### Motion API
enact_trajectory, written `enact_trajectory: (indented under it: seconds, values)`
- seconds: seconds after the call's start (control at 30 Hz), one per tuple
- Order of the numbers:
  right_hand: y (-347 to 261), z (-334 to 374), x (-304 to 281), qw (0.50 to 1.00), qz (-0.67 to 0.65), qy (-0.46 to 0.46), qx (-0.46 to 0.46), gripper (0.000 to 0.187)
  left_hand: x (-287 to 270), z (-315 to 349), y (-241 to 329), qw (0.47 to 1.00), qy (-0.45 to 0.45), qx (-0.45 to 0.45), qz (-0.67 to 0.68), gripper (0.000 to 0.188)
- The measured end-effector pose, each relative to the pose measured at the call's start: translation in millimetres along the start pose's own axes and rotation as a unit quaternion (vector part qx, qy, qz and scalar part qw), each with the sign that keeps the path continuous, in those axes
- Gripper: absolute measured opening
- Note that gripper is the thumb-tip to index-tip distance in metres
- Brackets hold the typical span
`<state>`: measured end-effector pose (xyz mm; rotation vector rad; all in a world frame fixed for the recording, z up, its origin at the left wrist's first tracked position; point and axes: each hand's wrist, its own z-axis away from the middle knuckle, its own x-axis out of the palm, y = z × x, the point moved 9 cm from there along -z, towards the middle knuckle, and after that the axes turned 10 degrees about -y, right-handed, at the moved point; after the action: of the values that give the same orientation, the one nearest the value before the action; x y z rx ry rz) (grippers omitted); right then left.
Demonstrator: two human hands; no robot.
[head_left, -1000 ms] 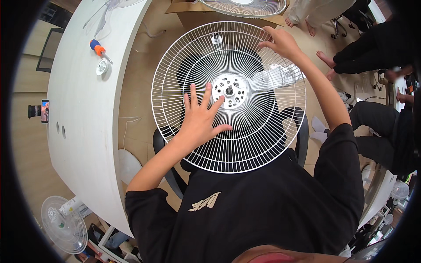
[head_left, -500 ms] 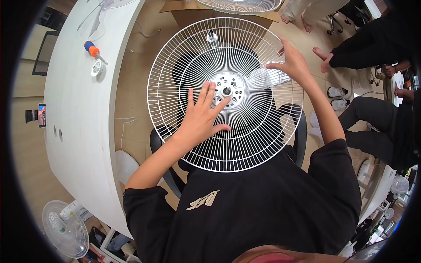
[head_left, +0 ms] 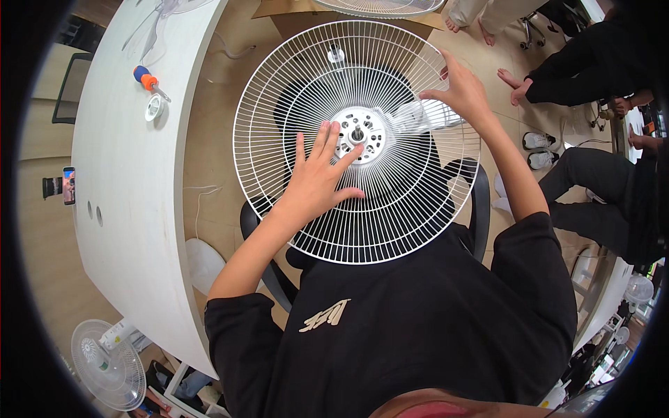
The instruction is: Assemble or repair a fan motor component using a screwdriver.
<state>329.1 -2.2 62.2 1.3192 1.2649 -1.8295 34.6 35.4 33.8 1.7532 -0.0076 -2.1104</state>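
A round white wire fan grille (head_left: 362,240) lies over my lap, its spokes running out from a perforated hub plate. A dark metal shaft (head_left: 358,132) stands up through the hub's middle. My left hand (head_left: 313,174) rests on the grille with fingers spread, the fingertips touching the hub plate's left side. At the far right of the rim, my right hand (head_left: 460,90) grips the grille, fingers over the edge and thumb on the wires. A white fan motor housing (head_left: 418,118) shows through the wires behind the grille, near my right hand.
On the white table (head_left: 132,230) at left lie an orange-and-blue screwdriver (head_left: 146,79) and a small white round part (head_left: 155,107). Another grille (head_left: 380,5) is at the far edge by a cardboard box (head_left: 306,31). Other people's legs (head_left: 592,174) and white shoes (head_left: 540,150) are at right.
The grille has shifted slightly away from me and tipped a little, its near rim now farther up. Both hands keep the same places on it.
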Motion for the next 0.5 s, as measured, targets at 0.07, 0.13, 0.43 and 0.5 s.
enact_trajectory:
  seconds: [0.07,0.13,0.43,0.5]
  values:
    - [3,1,2,1.0,0.005,0.007,0.0,0.106,0,0,-1,1.0,-0.001,-0.004,0.008,0.088]
    - [5,2,3,1.0,0.012,0.014,-0.001,0.106,-2,0,-1,1.0,0.005,-0.007,0.018,0.089]
    - [-125,39,8,0.941,-0.002,-0.037,-0.336,0.061,-4,0,4,1.0,0.001,-0.014,-0.01,0.087]
    - [-143,35,29,0.933,-0.027,-0.087,-0.347,0.059,-5,-3,3,1.0,0.009,-0.007,-0.014,0.087]
